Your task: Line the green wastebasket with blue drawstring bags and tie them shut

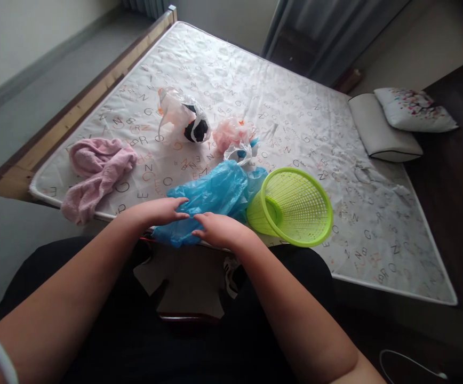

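Note:
A crumpled blue plastic bag [215, 186] lies on the front edge of the mattress, spilling partly over it. My left hand [162, 210] is at the left side of the bag, fingers stretched out and apart. From the right, my right hand [220, 228] reaches over the bag's lower part with its fingers extended and spread. Neither hand shows a grip, though I cannot tell how firmly they touch the plastic. Close to my right hand, a lime-green mesh basket [299, 208] lies tilted on its side, its mouth facing me.
The white lettered mattress [315, 144] bears a pink towel [99, 170] at left. Behind the blue bag are a clear bag with something black [183, 117] and a pinkish plastic bag [233, 136]. Two pillows [415, 109] rest at the far right. A wooden bed rail [83, 101] runs along the left.

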The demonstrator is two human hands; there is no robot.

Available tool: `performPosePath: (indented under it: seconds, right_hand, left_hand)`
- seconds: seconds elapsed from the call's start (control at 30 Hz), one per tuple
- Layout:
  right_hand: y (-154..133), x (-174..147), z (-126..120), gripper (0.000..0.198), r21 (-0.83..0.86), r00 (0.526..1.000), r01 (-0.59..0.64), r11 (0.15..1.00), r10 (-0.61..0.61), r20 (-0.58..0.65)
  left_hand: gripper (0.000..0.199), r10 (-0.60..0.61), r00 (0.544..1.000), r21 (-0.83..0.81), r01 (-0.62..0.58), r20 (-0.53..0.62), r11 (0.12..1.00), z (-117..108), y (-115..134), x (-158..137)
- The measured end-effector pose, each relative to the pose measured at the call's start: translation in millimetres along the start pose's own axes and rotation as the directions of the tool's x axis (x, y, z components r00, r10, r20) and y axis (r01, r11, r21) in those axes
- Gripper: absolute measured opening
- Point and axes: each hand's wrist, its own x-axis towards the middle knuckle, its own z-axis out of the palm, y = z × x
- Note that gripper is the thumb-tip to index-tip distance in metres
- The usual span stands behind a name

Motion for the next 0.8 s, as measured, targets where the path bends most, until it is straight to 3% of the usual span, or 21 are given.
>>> performPosePath:
  seconds: [0.33, 0.8]
  right_hand:
    - [8, -1, 10, 0.054, -0.012, 1.0, 0.003, 1.0, -0.003, 0.015]
    - [11, 1, 8, 0.05, -0.038, 0.999, -0.022, 0.999, 0.024, 0.043]
  left_hand:
    - [0.081, -0.017, 0.999, 0.002, 0.017, 0.036, 1.0, 2, 8, 1]
    - [0.088, 0.001, 0.999, 0.016, -0.002, 0.032, 1.0, 8, 4, 19]
